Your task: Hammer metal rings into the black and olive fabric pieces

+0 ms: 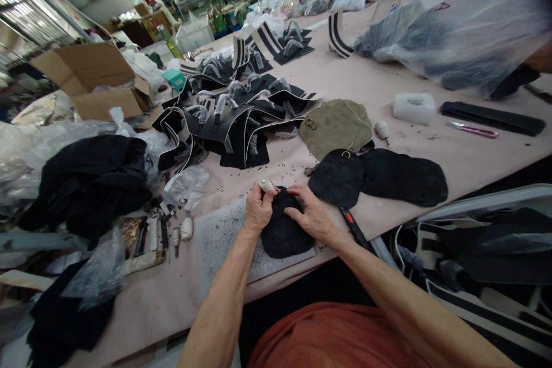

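My left hand is closed round a hand punch or awl with a white wrapped handle. Its tip is hidden by the fingers, at the upper left edge of a black rounded fabric piece. On that piece's upper right edge lies my right hand, thumb and fingers apart, holding nothing. Under the black piece is a grey speckled board. To the right, more black pieces lie flat, one with a small metal ring. Behind them sits a stack of olive-green pieces.
Small dark bits dot the pink tabletop. White-handled tools lie left, another right, near pink-handled snips. Black strapped pieces pile up behind. A cardboard box and a plastic-covered bundle stand farther back.
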Available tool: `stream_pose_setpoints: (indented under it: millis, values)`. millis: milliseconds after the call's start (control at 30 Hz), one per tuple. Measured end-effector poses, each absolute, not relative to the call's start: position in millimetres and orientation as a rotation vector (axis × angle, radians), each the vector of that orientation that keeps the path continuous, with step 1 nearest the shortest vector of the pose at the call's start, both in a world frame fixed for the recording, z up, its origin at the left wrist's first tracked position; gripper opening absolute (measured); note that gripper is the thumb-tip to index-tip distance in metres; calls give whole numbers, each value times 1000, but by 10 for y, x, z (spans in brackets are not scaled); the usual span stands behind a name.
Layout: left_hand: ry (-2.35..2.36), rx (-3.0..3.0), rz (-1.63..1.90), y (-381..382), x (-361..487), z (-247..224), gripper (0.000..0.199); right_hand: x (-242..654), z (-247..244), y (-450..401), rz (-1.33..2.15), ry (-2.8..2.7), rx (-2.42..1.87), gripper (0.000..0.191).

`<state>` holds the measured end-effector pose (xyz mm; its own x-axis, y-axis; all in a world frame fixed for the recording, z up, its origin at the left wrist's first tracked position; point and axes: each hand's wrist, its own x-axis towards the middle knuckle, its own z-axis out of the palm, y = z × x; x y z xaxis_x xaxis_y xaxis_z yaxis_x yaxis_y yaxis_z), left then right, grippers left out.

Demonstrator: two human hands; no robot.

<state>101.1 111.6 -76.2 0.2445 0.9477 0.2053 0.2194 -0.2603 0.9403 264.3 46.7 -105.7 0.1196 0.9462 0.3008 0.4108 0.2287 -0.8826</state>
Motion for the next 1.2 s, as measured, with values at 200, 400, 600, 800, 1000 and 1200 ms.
stream_pose_setpoints:
  millis: [200, 400, 600, 800, 1000, 1200]
  values:
    - [1039, 1687, 1087, 1130, 1004, -765, 16, 3233, -644, 126, 337, -1497, -1904, 25]
    - [1006, 1754, 1045, 1157, 977, -758, 14, 3524, -680, -294, 534, -1732, -2456, 32]
    - [931, 1826, 1023, 1189, 973, -762, 11, 3527, -582, -234, 1198, -1211, -2144, 11]
    - [910, 1767, 1026, 1204, 963, -802, 15, 3573, -143, -372, 1918, -219, -1408, 14]
    - [893, 1703, 1030, 1193, 964, -793, 15, 3384, 139, -566, 1984, -412, -1276, 31]
    - [883, 1780, 1049, 1180, 953, -786, 14, 3296, 313, -280, 1333, -1221, -1550, 34]
